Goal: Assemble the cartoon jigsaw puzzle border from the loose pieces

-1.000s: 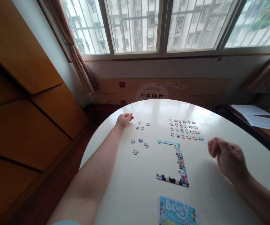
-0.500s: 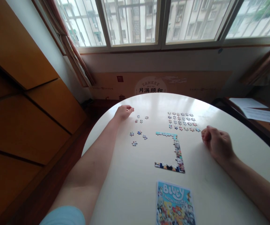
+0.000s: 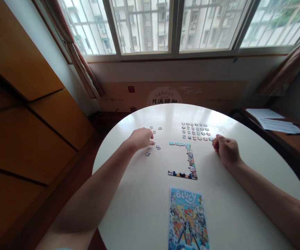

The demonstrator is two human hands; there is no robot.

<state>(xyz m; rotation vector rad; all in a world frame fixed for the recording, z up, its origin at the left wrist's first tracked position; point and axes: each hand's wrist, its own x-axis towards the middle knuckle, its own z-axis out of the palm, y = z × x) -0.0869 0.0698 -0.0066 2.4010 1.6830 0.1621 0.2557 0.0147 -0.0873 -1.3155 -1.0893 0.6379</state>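
My left hand (image 3: 142, 138) reaches over the loose jigsaw pieces on the left, its fingers bent and its fingertips down at a puzzle piece (image 3: 154, 143) that they mostly hide. Close by lie more loose pieces, among them one (image 3: 147, 153) below the hand and one (image 3: 160, 128) beyond it. Resting on the table as a loose fist, my right hand (image 3: 226, 149) is beside the near right corner of several rows of pieces (image 3: 195, 132); nothing shows in it. Between the hands lies a joined three-sided puzzle border (image 3: 192, 159), its left side open.
A Bluey picture sheet (image 3: 187, 218) lies near me on the round white table (image 3: 222, 198). At the right stands a brown desk with papers (image 3: 280, 124) and pens. Wooden cabinet doors (image 3: 48, 139) are on the left, and a barred window is ahead.
My left hand has moved nearer and to the right, from beyond the loose pieces to over them. My right hand stays a fist by the rows. The view has shifted, showing more of the picture sheet.
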